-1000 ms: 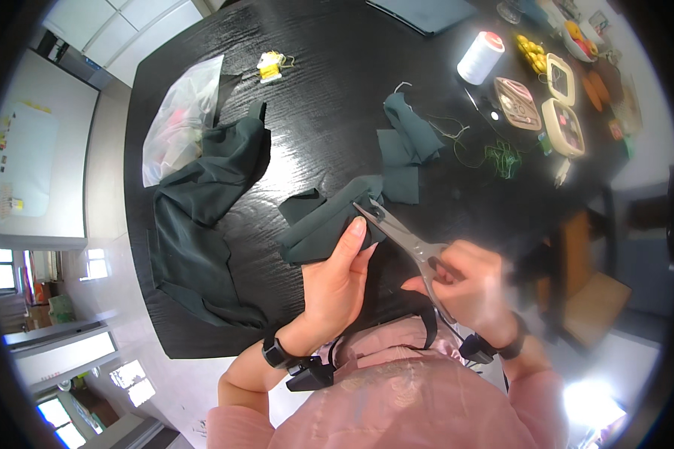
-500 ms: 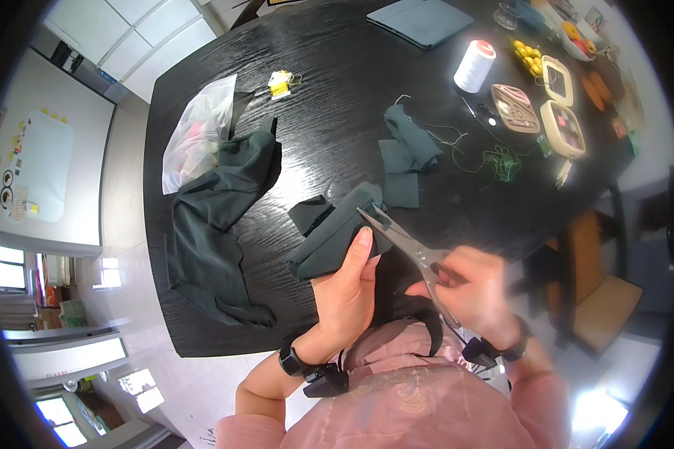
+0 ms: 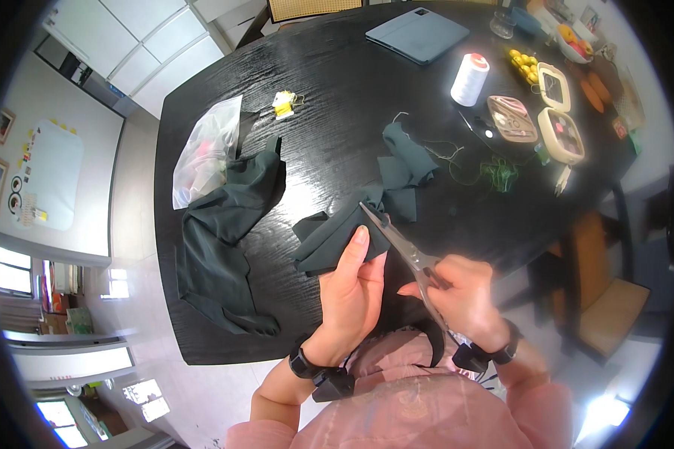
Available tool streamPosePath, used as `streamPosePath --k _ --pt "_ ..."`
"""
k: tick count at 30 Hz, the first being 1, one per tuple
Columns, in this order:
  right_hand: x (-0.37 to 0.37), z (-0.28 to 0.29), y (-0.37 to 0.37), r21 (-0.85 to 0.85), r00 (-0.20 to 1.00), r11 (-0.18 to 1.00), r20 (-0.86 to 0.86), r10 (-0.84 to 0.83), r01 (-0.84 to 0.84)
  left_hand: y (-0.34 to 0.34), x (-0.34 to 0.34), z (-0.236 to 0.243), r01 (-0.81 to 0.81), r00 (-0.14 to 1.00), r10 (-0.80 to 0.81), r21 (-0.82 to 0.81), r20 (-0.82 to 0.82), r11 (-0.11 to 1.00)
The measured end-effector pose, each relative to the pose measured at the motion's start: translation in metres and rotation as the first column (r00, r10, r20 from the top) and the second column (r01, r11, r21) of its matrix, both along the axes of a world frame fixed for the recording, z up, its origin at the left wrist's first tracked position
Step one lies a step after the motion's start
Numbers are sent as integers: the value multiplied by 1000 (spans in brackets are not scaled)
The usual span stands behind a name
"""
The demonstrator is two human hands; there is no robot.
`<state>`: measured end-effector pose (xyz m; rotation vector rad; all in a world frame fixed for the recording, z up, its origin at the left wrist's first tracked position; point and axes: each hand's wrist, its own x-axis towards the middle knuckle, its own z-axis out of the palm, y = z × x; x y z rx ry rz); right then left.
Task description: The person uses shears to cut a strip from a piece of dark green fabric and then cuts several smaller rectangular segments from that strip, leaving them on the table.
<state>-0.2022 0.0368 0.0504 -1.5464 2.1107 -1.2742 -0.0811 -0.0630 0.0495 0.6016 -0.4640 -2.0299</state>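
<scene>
My left hand [image 3: 350, 295] pinches a folded piece of dark green fabric [image 3: 328, 243], thumb on top. My right hand [image 3: 464, 299] is closed round the handles of metal scissors [image 3: 407, 250]. The scissor blades point away to the left and lie at the fabric's edge, just beyond my left thumb. One blade tip shows on top of the cloth; where the other one lies is hard to make out. Another dark green fabric piece [image 3: 407, 159] lies just beyond. To the left, a larger crumpled dark green cloth [image 3: 217, 224] is spread on the black table [image 3: 337, 97].
A translucent bag [image 3: 206, 153] and yellow thread on a card [image 3: 283, 105] lie at the left. Toward the right are a white thread cone [image 3: 469, 80], an open sewing kit [image 3: 561, 136], a tool case [image 3: 511, 120] and tangled green thread [image 3: 499, 174]. A tablet case [image 3: 418, 35] lies far back.
The scissor blades have shifted slightly at the fabric and their tips look different against it. The held cloth's folds have moved a little. The whole view has shifted slightly.
</scene>
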Motion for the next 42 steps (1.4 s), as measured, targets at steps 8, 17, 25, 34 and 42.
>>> streamPosePath --k 8,17,25,34,42 --pt "-35 -5 13 -10 986 995 -131 99 -101 -23 23 -6 306 930 -256 172 -263 936" --pt "-21 -4 16 -19 994 1000 -106 -15 13 -10 7 4 180 984 -180 18 10 984" --pt "-18 -4 13 -58 993 998 -114 -39 32 -6 5 -4 143 990 -140 -88 34 986" --pt "-19 -5 10 -62 997 997 -65 -47 43 -3 -1 -2 107 993 -103 -67 58 992" --pt "-25 -5 10 -85 989 996 -137 -52 41 -1 -2 -4 48 988 -38 -60 149 997"
